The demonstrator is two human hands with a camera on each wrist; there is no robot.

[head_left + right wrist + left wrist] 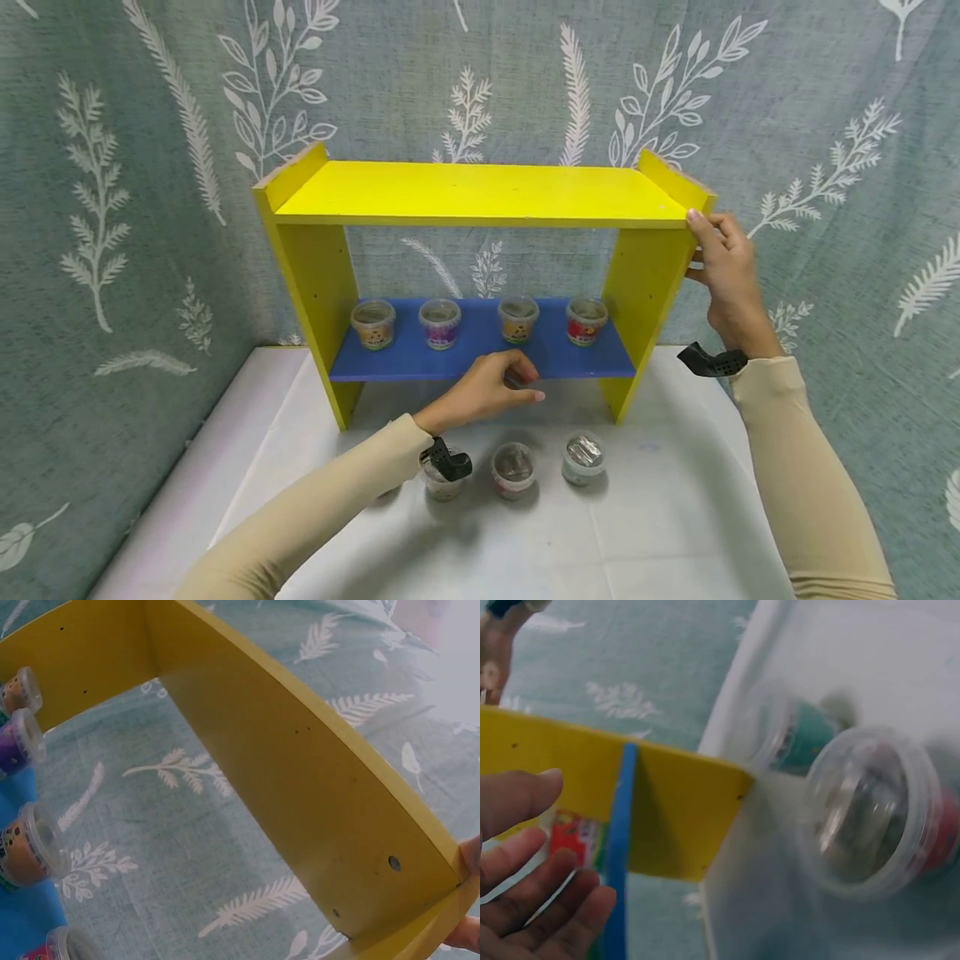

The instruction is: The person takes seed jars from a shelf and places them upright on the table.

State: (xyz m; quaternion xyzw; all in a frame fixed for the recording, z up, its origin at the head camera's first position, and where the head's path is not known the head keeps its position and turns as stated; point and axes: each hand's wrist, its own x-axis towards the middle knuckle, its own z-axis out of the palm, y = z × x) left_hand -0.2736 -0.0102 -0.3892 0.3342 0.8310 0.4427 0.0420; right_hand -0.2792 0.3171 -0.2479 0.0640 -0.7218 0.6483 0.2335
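Observation:
A yellow shelf unit (480, 192) with a blue lower shelf (480, 362) stands on the table. My right hand (727, 271) grips its right side panel near the top corner, thumb at the front edge. In the head view my left hand (491, 385) hovers before the blue shelf, fingers apart and holding nothing. Several small lidded tubs stand in a row on that shelf, among them an orange tub (517, 321) and a red tub (585, 322). Closer to me on the table are more tubs, including a middle tub (513, 471) and a right-hand tub (583, 458).
My left forearm partly covers one front tub (442, 483) and nearly hides another further left. Patterned green curtains (480, 75) hang behind and at the sides of the white-covered table (637, 542). The shelf's left side panel (318, 292) stands at the left.

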